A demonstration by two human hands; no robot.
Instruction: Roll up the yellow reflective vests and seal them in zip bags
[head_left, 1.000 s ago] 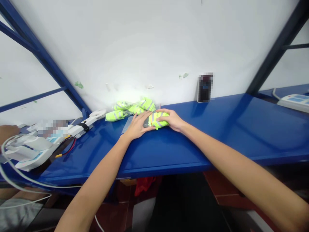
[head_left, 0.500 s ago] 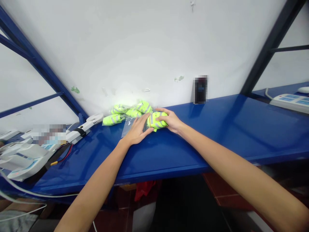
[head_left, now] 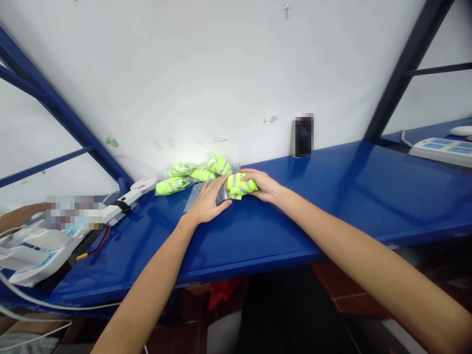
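My right hand (head_left: 263, 186) is closed around a rolled neon-yellow reflective vest (head_left: 239, 187) with grey stripes. Beside it, my left hand (head_left: 209, 201) rests on a clear plastic bag (head_left: 192, 197), its thumb spread from the fingers. The bag's mouth is held between thumb and fingers, against the vest's left end. Part of the bag lies hidden under my palm. Behind my left hand, several bagged yellow vests (head_left: 172, 185) are heaped against the wall.
The blue table (head_left: 250, 246) meets a white wall (head_left: 221, 73). A white handheld fan (head_left: 143, 185) and white devices with cables (head_left: 40, 255) lie left, near another person's arm (head_left: 22, 216). A dark blurred box (head_left: 303, 136) stands at the back right.
More of the plastic bag's mouth shows between my left thumb and the vest. The vest and my right hand have shifted slightly right. Another person's arm has appeared at the left.
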